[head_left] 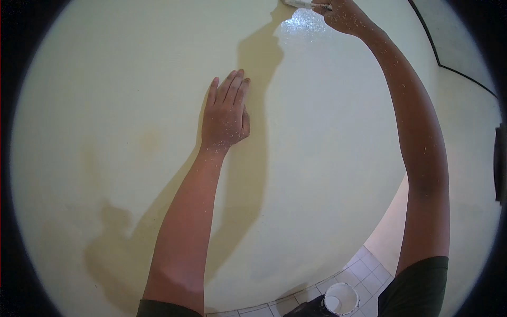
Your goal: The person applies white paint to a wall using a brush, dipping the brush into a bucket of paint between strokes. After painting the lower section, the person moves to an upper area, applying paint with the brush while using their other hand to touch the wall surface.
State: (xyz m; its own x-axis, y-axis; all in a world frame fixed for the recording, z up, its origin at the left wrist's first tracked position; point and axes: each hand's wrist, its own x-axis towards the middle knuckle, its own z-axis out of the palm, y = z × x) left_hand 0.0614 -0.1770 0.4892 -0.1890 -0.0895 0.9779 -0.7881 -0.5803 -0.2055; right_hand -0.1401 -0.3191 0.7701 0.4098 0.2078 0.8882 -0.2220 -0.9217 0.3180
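My left hand (pixel 226 113) lies flat against the pale cream wall (pixel 148 79), fingers pointing up and a little apart, with nothing in it. At the top of the view, my right hand (pixel 340 15) is closed around the handle of a paint brush (pixel 301 3). The brush points left, its tip against or close to the wall and partly cut off by the frame edge. Below it, a shiny wet patch (pixel 309 24) glistens. Small white specks dot both hands and forearms.
A white bucket (pixel 341 299) with a paint-smeared rim is at the bottom, above the tiled floor (pixel 369 267). A dark line (pixel 425 34) crosses the surface at upper right. A dark object (pixel 498 164) stands at the right edge. Shadows of the arms fall on the wall.
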